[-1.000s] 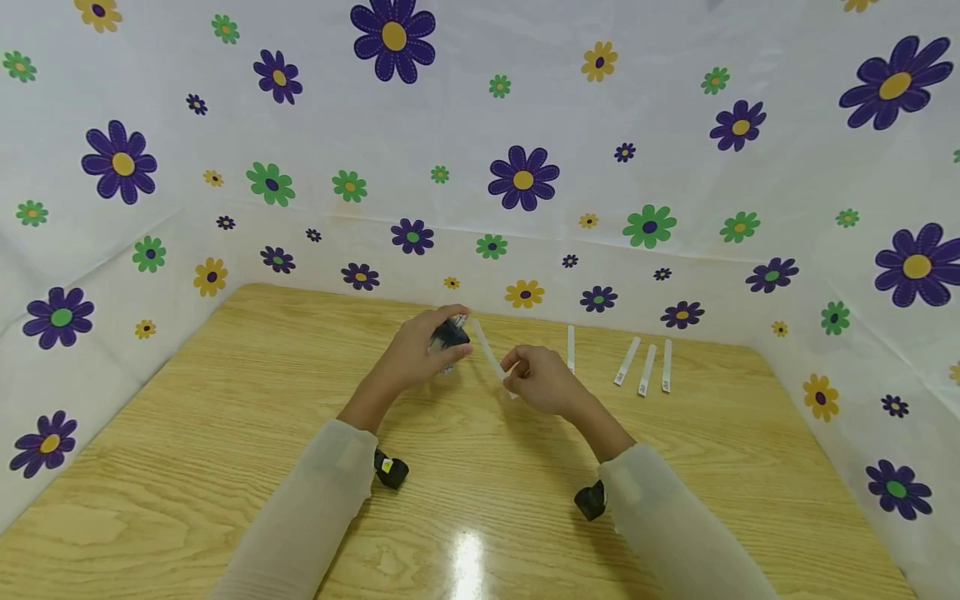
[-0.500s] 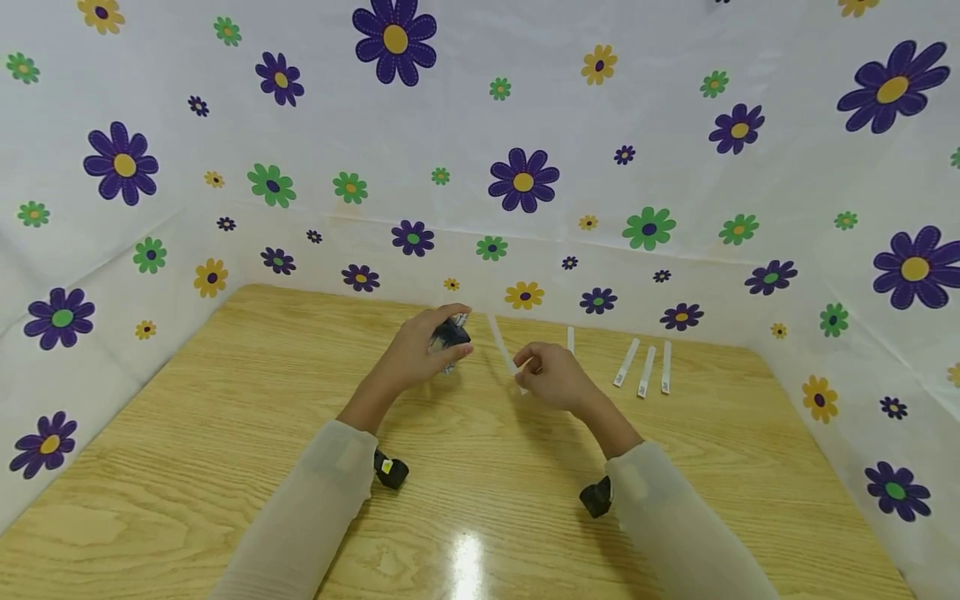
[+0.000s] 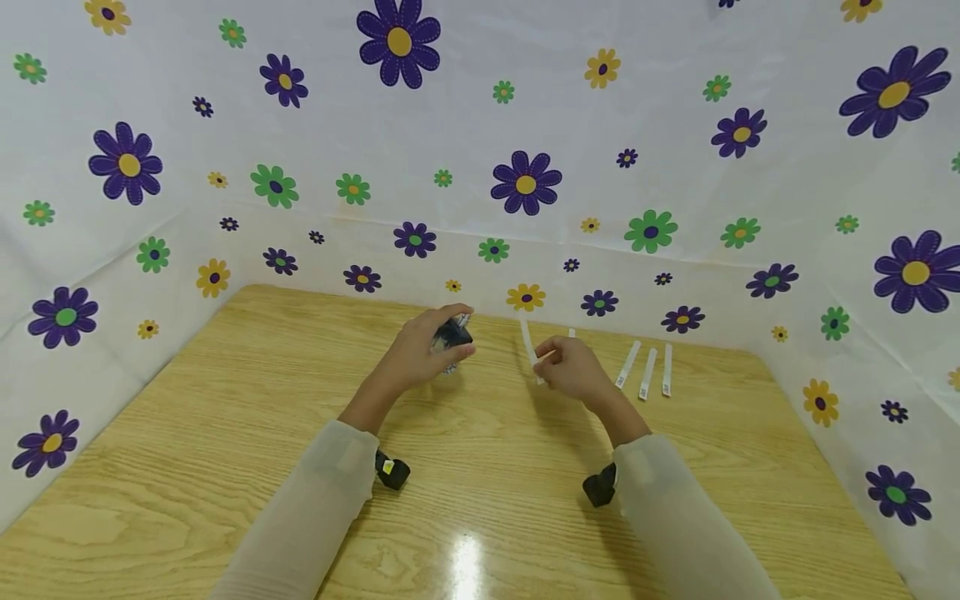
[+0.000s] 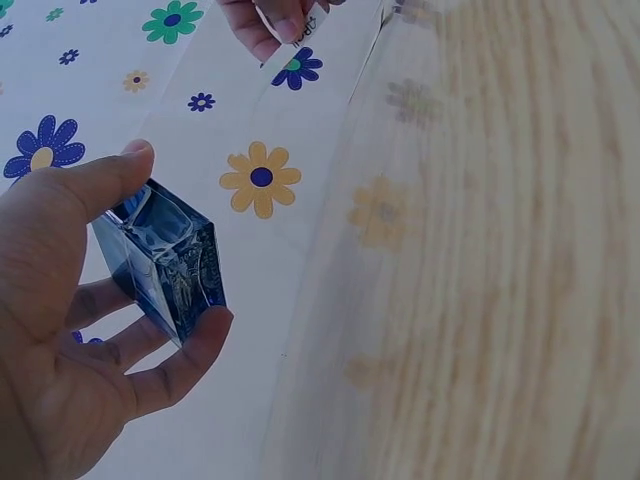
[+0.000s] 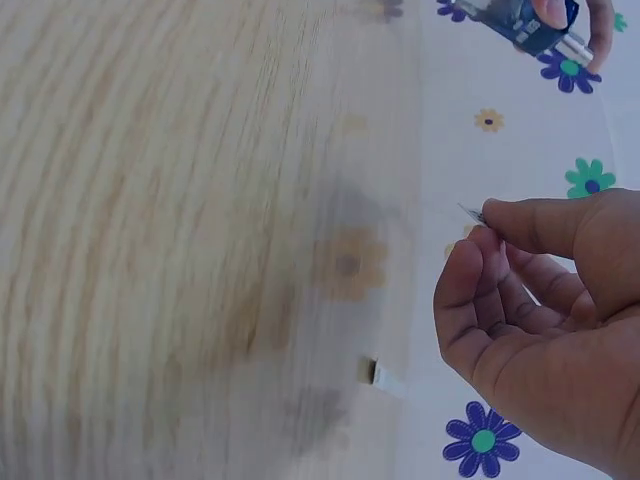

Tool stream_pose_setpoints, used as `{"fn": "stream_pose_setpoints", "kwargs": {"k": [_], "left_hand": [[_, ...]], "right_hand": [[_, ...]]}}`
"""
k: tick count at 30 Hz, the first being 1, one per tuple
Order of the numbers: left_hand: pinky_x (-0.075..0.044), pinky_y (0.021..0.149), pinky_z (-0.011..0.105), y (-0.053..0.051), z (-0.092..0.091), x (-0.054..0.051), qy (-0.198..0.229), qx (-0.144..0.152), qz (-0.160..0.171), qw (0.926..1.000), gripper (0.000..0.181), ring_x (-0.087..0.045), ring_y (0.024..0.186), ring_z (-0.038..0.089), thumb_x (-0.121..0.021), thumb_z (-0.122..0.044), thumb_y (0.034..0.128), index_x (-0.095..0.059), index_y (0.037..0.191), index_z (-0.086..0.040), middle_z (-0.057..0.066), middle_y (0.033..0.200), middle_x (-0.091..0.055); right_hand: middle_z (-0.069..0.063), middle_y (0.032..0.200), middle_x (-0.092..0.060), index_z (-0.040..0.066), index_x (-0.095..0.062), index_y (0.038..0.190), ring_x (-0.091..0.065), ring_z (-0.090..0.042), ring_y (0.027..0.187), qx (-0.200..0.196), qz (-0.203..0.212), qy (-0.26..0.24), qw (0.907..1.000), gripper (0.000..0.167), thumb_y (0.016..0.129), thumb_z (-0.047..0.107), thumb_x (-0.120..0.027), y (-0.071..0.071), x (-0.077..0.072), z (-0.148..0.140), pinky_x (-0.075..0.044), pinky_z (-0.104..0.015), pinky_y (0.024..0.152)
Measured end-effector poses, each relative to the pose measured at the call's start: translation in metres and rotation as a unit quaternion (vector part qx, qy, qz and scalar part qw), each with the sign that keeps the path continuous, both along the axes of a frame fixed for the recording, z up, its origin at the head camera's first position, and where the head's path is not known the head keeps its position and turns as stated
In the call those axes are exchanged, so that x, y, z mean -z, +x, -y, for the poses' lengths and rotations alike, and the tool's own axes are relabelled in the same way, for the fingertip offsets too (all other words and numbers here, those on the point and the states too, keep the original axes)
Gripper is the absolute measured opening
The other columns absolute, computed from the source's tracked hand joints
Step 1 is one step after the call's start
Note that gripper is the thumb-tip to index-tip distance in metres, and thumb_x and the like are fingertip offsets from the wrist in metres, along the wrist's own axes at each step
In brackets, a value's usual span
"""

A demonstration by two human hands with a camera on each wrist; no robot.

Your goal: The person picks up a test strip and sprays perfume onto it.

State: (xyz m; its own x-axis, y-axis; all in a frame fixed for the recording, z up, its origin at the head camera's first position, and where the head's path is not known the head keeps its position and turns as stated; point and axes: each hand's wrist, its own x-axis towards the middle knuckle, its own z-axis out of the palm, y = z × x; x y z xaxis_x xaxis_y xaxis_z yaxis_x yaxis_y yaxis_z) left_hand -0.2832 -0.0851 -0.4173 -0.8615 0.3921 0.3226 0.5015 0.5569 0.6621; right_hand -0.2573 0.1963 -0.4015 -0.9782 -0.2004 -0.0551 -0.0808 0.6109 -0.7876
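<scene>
My left hand (image 3: pixel 418 354) holds a dark blue faceted glass perfume bottle (image 3: pixel 452 335) above the table, fingers and thumb curled round it. In the left wrist view the clear blue glass (image 4: pixel 165 260) sits between thumb and fingertips. A silver spray nozzle (image 5: pixel 573 48) sticks out of the bottle in the right wrist view. To the right, my right hand (image 3: pixel 576 371) pinches a narrow white paper test strip (image 3: pixel 528 340) near its lower end, between thumb and fingertips. The strip points up and away, apart from the bottle. Edge-on, only its tip shows in the right wrist view.
Three white paper strips (image 3: pixel 647 375) lie side by side on the wooden table (image 3: pixel 480 467) at the right. Another strip (image 3: pixel 572 333) is partly hidden behind my right hand. A white flower-print cloth (image 3: pixel 450 125) stands behind the table and along both sides.
My right hand has moved right and slightly away, carrying the paper strip from beside the bottle. The left hand with the perfume bottle has stayed nearly still.
</scene>
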Motion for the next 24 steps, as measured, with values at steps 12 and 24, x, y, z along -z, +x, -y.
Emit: {"fn": "stream_pose_setpoints", "kwargs": {"k": [12, 24], "left_hand": [[-0.042, 0.110, 0.058, 0.000, 0.000, -0.001, -0.003, 0.017, 0.008, 0.9998, 0.061, -0.047, 0.139, 0.037, -0.071, -0.044, 0.0970, -0.049, 0.151, -0.028, 0.010, 0.152, -0.050], [-0.042, 0.109, 0.060, -0.002, 0.000, 0.003, -0.007, 0.031, 0.000, 0.9995, 0.061, -0.047, 0.139, 0.037, -0.071, -0.045, 0.0962, -0.050, 0.151, -0.029, 0.008, 0.152, -0.051]], "right_hand": [[-0.017, 0.103, -0.066, -0.008, -0.057, 0.129, -0.061, -0.022, 0.082, 0.059, 0.059, -0.044, 0.9956, 0.030, 0.102, 0.006, -0.060, -0.015, 0.008, -0.012, -0.057, -0.032, 0.078], [-0.012, 0.095, -0.060, -0.009, -0.056, 0.133, -0.053, -0.019, 0.075, 0.088, 0.110, -0.078, 0.9868, 0.033, 0.103, 0.005, -0.058, -0.026, 0.006, -0.017, -0.051, -0.029, 0.069]]}}
